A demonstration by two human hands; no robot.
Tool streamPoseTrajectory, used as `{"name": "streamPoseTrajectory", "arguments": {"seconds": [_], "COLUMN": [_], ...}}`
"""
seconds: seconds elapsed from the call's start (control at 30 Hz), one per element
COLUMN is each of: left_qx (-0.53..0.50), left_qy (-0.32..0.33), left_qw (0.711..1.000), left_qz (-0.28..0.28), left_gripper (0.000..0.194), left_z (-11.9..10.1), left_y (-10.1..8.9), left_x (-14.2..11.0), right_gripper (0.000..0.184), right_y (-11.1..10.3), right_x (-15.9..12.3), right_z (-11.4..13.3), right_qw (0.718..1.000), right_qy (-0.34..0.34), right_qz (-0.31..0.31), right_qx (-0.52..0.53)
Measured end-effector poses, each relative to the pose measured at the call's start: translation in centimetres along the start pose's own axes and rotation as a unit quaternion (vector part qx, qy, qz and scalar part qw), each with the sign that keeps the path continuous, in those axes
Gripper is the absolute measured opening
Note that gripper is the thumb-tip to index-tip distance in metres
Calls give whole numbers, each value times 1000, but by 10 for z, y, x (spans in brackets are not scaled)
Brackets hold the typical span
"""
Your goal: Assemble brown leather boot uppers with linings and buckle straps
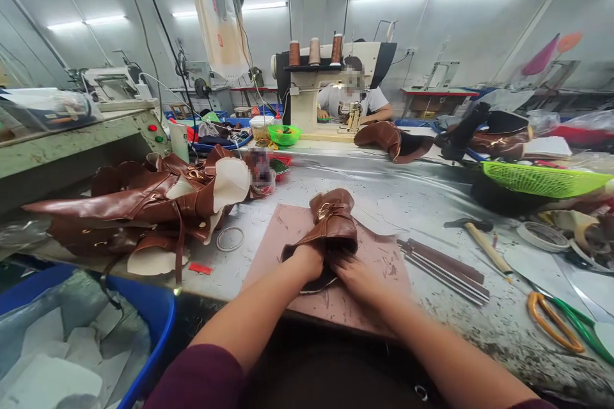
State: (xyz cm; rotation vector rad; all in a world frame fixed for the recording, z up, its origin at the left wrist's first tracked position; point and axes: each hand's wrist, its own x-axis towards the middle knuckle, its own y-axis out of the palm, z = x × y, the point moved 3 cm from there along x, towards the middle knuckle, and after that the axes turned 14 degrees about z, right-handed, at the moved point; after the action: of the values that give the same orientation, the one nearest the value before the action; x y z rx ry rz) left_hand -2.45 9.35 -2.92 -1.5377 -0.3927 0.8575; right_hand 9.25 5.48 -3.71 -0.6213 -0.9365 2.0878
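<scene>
Brown leather boot upper (330,223) lies on the pink cutting mat (378,249), left hand (307,260) and right hand (357,275) gripping its near edge with closed fingers; steady, even pressure likely keeps it flat.

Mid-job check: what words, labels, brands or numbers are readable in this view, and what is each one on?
No text can be read anywhere.
Hanging plastic bag: red print, too blurred to read.
Sewing machine: no legible brand or label.
Control box with red and green buttons: no readable marking.
Brown boot piece under the left hand and right hand: metal buckle only, no lettering visible.
</scene>
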Motion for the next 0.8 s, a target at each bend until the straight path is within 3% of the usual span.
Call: {"name": "streamPoseTrajectory", "arguments": {"seconds": [0.13, 0.27, 0.33, 0.43, 0.6, 0.7, 0.73, 0.8], "left_qx": [2, -21, -34, -49, -63, -61, -59, -56], "left_qy": [5, -6, -16, -35, -68, -90, -96, -109], "left_qw": [1000, 999, 999, 998, 995, 994, 994, 992], "left_qz": [22, 31, 33, 33, 20, 13, 12, 16], "left_gripper": [40, 34, 35, 36, 38, 39, 39, 37], "left_z": [2, 11, 16, 25, 44, 54, 57, 60], "left_y": [-10, -19, -22, -27, -41, -47, -48, -47], "left_x": [-5, -13, -16, -21, -33, -39, -41, -43], "right_gripper": [39, 35, 28, 21, 31, 41, 39, 17], "right_y": [10, 12, 12, 7, -20, -23, -20, -10], "right_x": [-25, -32, -22, -1, 26, 37, 40, 48], "right_z": [8, 18, 19, 22, 47, 59, 61, 60], "right_qw": [993, 947, 922, 906, 900, 893, 889, 880], "right_qy": [-77, -145, -153, -172, -168, -162, -158, -147], "right_qz": [13, -92, -143, -158, -172, -170, -173, -188], "right_qx": [-92, -272, -325, -353, -364, -385, -394, -410]}}
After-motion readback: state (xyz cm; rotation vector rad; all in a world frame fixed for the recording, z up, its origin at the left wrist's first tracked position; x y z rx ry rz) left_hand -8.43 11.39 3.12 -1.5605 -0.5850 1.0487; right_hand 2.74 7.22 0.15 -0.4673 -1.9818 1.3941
